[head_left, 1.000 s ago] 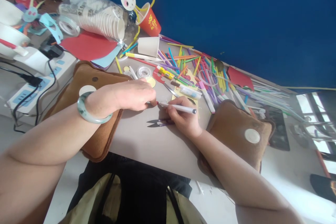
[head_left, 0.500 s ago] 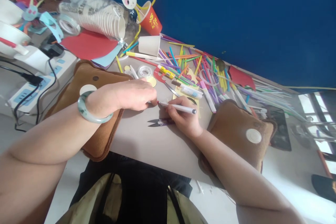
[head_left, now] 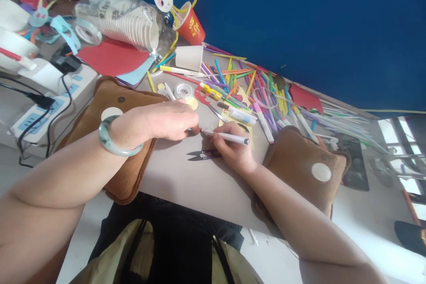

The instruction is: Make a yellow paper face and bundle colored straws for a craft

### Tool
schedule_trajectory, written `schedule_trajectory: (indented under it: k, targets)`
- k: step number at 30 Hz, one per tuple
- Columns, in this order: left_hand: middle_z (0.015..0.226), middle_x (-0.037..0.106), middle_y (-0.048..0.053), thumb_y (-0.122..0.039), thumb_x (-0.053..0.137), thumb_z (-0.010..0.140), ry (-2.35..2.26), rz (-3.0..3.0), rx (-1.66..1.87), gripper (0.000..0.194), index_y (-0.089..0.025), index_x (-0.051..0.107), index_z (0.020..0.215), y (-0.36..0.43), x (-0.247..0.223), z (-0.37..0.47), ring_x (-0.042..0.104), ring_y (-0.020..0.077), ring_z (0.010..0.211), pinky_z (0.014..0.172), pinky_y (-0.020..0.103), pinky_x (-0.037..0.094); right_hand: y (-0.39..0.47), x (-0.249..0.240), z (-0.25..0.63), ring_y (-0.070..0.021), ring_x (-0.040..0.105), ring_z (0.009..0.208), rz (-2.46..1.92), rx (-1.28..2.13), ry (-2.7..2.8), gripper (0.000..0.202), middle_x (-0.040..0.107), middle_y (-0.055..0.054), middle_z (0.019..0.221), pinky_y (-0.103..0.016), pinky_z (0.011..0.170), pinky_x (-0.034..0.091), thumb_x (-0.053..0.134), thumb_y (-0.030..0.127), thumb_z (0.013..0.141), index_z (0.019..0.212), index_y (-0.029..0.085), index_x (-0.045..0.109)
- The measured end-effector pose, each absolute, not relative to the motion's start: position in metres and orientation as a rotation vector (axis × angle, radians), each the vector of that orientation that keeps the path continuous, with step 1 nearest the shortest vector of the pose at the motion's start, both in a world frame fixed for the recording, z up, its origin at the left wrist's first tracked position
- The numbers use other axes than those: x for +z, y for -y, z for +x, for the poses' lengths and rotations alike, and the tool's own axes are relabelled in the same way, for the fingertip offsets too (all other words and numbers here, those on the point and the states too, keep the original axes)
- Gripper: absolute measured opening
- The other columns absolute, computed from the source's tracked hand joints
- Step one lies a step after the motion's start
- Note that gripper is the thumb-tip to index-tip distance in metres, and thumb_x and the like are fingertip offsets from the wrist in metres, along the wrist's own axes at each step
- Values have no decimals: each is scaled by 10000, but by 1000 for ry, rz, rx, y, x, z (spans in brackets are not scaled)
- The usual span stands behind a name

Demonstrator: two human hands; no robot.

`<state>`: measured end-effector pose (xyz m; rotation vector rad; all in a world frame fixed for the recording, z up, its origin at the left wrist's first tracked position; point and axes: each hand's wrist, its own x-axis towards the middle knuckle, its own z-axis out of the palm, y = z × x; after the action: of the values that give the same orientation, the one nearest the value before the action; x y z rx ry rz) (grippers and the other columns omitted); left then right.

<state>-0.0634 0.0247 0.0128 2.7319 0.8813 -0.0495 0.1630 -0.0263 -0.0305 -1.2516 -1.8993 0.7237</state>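
My right hand (head_left: 236, 153) grips a white marker pen (head_left: 232, 137) like a writing pen, its tip pointing left at my left hand's fingertips. My left hand (head_left: 175, 120) is closed, palm down, with the fingers pinched together. A speck of red shows by those fingertips, but what they hold is hidden. Just below the pen lies a pair of dark thread snips (head_left: 201, 155), blades to the left and partly under my right hand. A yellow paper disc (head_left: 192, 103) and a clear tape roll (head_left: 183, 91) lie behind my left hand.
Brown plush cushions lie under my left wrist (head_left: 146, 159) and beside my right forearm (head_left: 296, 159). Coloured straws (head_left: 233, 73) and markers litter the back. A red cup (head_left: 193, 26) with a rabbit figure, bagged paper cups (head_left: 129, 26) and a power strip (head_left: 56, 102) stand at left and back.
Almost nothing differs. Both hands and the marker pen keep the same place, with at most a tiny shift at the pen tip.
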Motion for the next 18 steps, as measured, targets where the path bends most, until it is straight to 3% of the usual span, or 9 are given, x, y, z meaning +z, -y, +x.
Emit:
schedule_trajectory:
  k: [12, 18]
  targets:
    - [590, 500, 10, -144, 530, 861, -868, 2719, -54, 189, -164, 611, 691, -23, 17, -63, 349, 156, 612, 649, 331, 270, 27, -33, 163, -127, 568, 537, -1247, 798, 1858, 153, 650, 3, 671, -275, 536, 468, 620, 337, 906, 810, 222, 588]
    - [583, 473, 2, -143, 541, 856, -868, 2730, -62, 172, -167, 622, 706, -23, 16, -63, 378, 159, 622, 642, 335, 271, 27, -34, 163, -133, 567, 532, -1263, 820, 1838, 157, 650, 4, 659, -279, 522, 470, 615, 351, 905, 819, 226, 573]
